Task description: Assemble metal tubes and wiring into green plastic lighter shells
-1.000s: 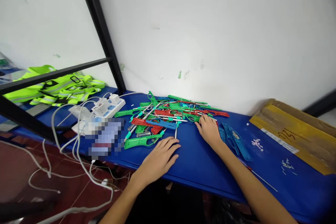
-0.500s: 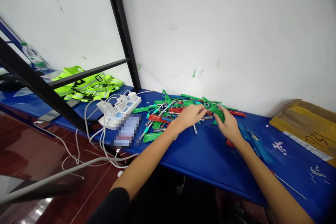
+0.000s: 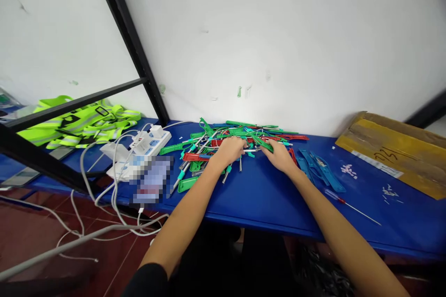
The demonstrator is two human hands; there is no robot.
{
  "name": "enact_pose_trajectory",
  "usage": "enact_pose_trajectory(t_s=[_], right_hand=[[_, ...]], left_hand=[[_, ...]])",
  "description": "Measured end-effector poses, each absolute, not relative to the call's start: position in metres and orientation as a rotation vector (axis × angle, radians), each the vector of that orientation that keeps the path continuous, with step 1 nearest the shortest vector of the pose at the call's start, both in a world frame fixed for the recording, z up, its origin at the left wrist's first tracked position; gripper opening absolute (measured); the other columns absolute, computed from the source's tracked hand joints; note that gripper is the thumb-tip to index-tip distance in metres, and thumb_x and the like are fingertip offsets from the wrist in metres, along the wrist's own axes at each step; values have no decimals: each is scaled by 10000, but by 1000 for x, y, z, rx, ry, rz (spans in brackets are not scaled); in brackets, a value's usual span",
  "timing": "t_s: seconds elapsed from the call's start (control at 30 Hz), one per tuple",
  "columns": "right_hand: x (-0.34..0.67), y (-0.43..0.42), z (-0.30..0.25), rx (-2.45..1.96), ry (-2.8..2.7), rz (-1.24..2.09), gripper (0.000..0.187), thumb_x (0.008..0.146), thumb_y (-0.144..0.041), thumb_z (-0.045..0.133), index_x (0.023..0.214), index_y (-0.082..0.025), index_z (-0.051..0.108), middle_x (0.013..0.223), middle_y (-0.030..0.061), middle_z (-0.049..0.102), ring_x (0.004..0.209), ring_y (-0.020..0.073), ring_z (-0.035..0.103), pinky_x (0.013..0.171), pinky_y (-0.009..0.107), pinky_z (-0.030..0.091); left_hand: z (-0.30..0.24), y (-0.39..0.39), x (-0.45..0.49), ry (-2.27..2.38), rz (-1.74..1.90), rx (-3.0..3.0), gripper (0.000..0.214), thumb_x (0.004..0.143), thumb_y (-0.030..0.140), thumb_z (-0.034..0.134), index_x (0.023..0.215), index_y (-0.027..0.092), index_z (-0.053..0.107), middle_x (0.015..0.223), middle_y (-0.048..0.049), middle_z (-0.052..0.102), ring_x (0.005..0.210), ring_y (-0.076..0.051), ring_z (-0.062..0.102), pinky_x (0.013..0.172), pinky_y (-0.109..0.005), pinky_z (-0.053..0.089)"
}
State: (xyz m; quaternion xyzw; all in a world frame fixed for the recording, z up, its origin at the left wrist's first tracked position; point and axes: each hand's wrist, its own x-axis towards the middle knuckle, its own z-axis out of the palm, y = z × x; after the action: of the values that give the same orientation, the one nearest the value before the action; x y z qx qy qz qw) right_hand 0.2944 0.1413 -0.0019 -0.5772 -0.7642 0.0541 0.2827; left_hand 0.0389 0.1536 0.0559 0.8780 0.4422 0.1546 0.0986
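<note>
A heap of green and red plastic handle pieces (image 3: pixel 190 158) and thin metal rods lies on the blue table against the wall. Over the middle of it, my left hand (image 3: pixel 232 148) has its fingers curled down into the pieces. What they grip, if anything, is hidden. My right hand (image 3: pixel 279 155) pinches a long green plastic handle piece (image 3: pixel 262 142) at the heap's right side. To the right of that hand lie several blue plastic handle pieces (image 3: pixel 322 169) and a screwdriver (image 3: pixel 339 200) with a long thin shaft.
A white power strip (image 3: pixel 153 141) with plugs and loose cables stands left of the heap, beside a blurred phone (image 3: pixel 153 178). Neon yellow straps (image 3: pixel 83 120) lie behind a black metal frame (image 3: pixel 130 37). A taped cardboard box (image 3: pixel 390 148) and small pale bits (image 3: pixel 348 171) are at right.
The view has swung to the right, showing the whole screwdriver. My right hand has lowered the green piece toward the heap, and my left hand's fingers have dipped into the pieces.
</note>
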Motion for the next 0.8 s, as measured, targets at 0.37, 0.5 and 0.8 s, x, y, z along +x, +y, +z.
enact_pose_trajectory(t_s=[0.37,0.5,0.8], right_hand=[[305,125,23,-1416,-2293,359,472,895,-681,798,998,-224,739,1001,75,763,934,267,699,844,406,564],[299,112,36,-1344,-2297,498,497,786,-711,874,982,-262,786,981,75,779,972,320,705,890,449,559],[275,92,56,-1016,-2023,975,983,774,-622,922,1617,-293,537,1426,118,737,1165,274,732,1072,507,590]], left_hand=[[80,155,36,1031,1486,1898,275,1069,337,679,1318,228,720,1234,-97,765,1126,-258,742,940,-359,630],[87,160,29,823,1624,1561,444,998,511,747,1322,212,696,1214,-93,747,1112,-234,742,761,-295,677],[86,151,40,592,1475,1286,532,884,498,874,1280,186,704,1247,-116,774,1111,-243,770,772,-318,710]])
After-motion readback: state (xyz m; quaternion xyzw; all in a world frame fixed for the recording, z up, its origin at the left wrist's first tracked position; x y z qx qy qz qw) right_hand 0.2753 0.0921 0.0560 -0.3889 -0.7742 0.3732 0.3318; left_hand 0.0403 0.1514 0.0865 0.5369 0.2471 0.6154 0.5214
